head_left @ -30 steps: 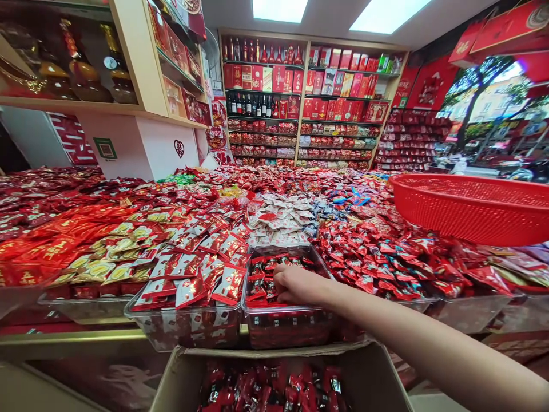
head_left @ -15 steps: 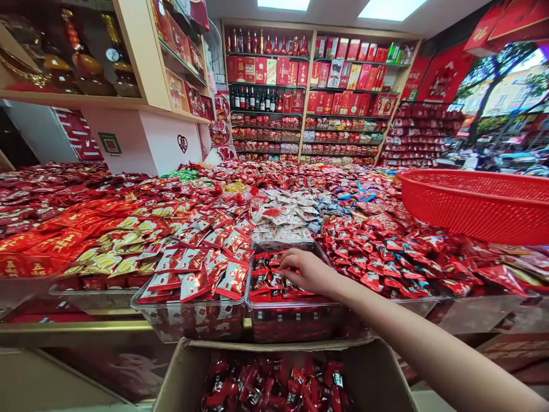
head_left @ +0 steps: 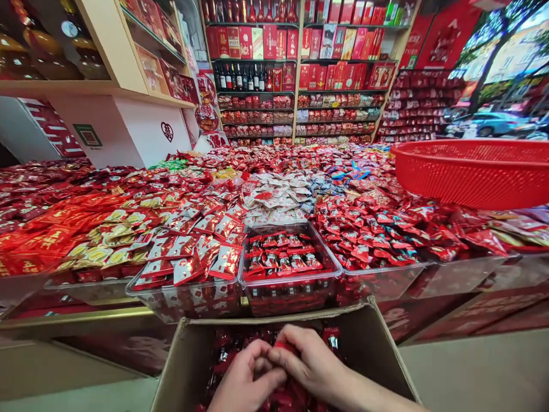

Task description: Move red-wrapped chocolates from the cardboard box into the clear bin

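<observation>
Both hands are close together over an open cardboard box (head_left: 388, 355) filled with small shiny red candy packets (head_left: 223, 355). My left hand (head_left: 251, 375) has its fingers curled in, and what they hold, if anything, is hidden. My right hand (head_left: 306, 360) is closed, its thumb and fingers pinched beside the left fingertips. A bit of a red packet (head_left: 284, 347) shows between the right fingers. Just beyond the box is a clear plastic bin (head_left: 291, 280) with rows of red and black packets (head_left: 283, 260) lying inside below its rim.
Left of that bin, another bin (head_left: 184, 297) is heaped with red-and-white packets (head_left: 225, 260). Piles of wrapped sweets cover the counter. A red plastic basket (head_left: 472, 177) stands at right. Shelves (head_left: 295, 97) with bottles and boxes line the back; a cabinet (head_left: 124, 97) overhangs at left.
My right hand has moved from the clear bin back and down over the cardboard box. My left hand has come into view beside it. The view has tilted downward.
</observation>
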{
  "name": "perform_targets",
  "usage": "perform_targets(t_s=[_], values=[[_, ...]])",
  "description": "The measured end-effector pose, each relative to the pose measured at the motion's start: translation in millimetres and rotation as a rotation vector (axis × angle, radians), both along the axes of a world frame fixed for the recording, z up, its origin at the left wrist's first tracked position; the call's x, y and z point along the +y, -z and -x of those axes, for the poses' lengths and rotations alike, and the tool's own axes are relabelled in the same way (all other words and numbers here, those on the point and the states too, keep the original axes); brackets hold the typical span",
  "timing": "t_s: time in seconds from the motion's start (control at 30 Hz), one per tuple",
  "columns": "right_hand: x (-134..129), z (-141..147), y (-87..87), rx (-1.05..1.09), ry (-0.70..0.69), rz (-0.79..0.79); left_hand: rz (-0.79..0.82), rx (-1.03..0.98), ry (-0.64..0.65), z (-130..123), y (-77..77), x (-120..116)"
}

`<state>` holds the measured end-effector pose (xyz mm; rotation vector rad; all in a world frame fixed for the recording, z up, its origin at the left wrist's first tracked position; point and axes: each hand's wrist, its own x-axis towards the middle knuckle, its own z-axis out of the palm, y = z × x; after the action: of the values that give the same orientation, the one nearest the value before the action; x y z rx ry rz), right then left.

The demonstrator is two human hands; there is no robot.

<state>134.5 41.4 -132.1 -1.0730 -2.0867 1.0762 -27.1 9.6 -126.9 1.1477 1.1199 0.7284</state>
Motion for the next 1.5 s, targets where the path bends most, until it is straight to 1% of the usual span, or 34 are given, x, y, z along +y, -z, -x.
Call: perform_targets(t_s=[0.1, 0.17, 0.23, 0.3, 0.37, 0.47, 0.5, 0.53, 0.6, 0.67, 0.73, 0.8, 0.83, 0.87, 1.0, 1.03, 1.07, 1.13, 1.2, 1.27, 1.33, 1.4, 1.43, 1.5], values=[[5.1, 1.4, -18.4, 0.120, 0.132, 0.034, -0.072, -0.125, -0.135, -20.9, -17.5, -1.6], [8.3, 0.9, -26.7, 0.209, 0.200, 0.049, -0.064, -0.204, -0.198, -29.8, -25.6, -3.7], [8.9, 0.3, -29.2, 0.288, 0.255, 0.069, -0.011, -0.262, -0.231, -33.5, -31.6, -5.0], [7.7, -0.4, -29.5, 0.380, 0.303, 0.092, 0.037, -0.258, -0.263, -33.4, -36.7, -4.8], [6.3, -1.6, -30.9, 0.485, 0.318, 0.180, 0.066, -0.222, -0.291, -32.2, -41.4, -3.8], [6.2, -5.2, -35.0, 0.596, 0.289, 0.372, 0.058, -0.184, -0.328, -33.1, -45.9, -3.3], [6.5, -7.0, -36.1, 0.605, 0.288, 0.394, 0.055, -0.183, -0.338, -34.4, -46.3, -3.9], [6.8, -9.1, -36.7, 0.602, 0.292, 0.378, 0.058, -0.185, -0.349, -36.1, -46.3, -4.8], [6.6, -14.0, -36.6, 0.561, 0.285, 0.275, 0.067, -0.179, -0.370, -38.7, -45.5, -6.9], [5.1, -19.1, -35.7, 0.485, 0.214, 0.186, 0.036, -0.140, -0.383, -38.4, -44.3, -8.2], [2.7, -24.2, -35.7, 0.393, 0.141, 0.155, -0.013, -0.098, -0.378, -34.0, -42.8, -7.7], [-0.4, -28.9, -37.9, 0.300, 0.100, 0.137, -0.039, -0.068, -0.362, -26.8, -40.3, -5.8], [-2.0, -31.0, -40.1, 0.262, 0.079, 0.099, -0.045, -0.057, -0.353, -23.2, -38.6, -4.8], [-3.6, -32.9, -43.0, 0.229, 0.033, 0.039, -0.046, -0.050, -0.346, -19.9, -36.8, -3.9], [-10.5, -37.2, -58.1, 0.082, -0.271, -0.270, -0.023, -0.072, -0.367, -14.1, -32.8, -3.1], [-12.3, -37.3, -61.6, 0.024, -0.317, -0.328, -0.019, -0.081, -0.379, -14.4, -34.0, -3.7], [-14.1, -37.1, -65.0, -0.039, -0.334, -0.385, -0.022, -0.088, -0.385, -15.2, -36.5, -4.4], [-17.6, -36.7, -71.8, -0.167, -0.319, -0.496, -0.024, -0.104, -0.372, -17.8, -44.7, -6.2], [-20.1, -37.7, -79.8, -0.239, -0.292, -0.623, 0.007, -0.141, -0.354, -20.8, -55.6, -8.1], [-19.2, -40.9, -89.6, -0.220, -0.266, -0.777, 0.048, -0.207, -0.346, -22.8, -65.1, -9.4], [-11.5, -45.6, -100.5, -0.149, -0.221, -0.903, 0.054, -0.264, -0.344, -22.5, -68.6, -9.6], [5.8, -49.7, -110.9, -0.107, -0.145, -0.921, 0.050, -0.246, -0.334, -19.4, -62.9, -8.8], [18.2, -50.7, -115.2, -0.108, -0.103, -0.899, 0.049, -0.203, -0.328, -16.9, -56.2, -8.1], [48.2, -49.8, -120.7, -0.178, -0.050, -0.835, 0.048, -0.089, -0.301, -9.9, -36.1, -6.3]])
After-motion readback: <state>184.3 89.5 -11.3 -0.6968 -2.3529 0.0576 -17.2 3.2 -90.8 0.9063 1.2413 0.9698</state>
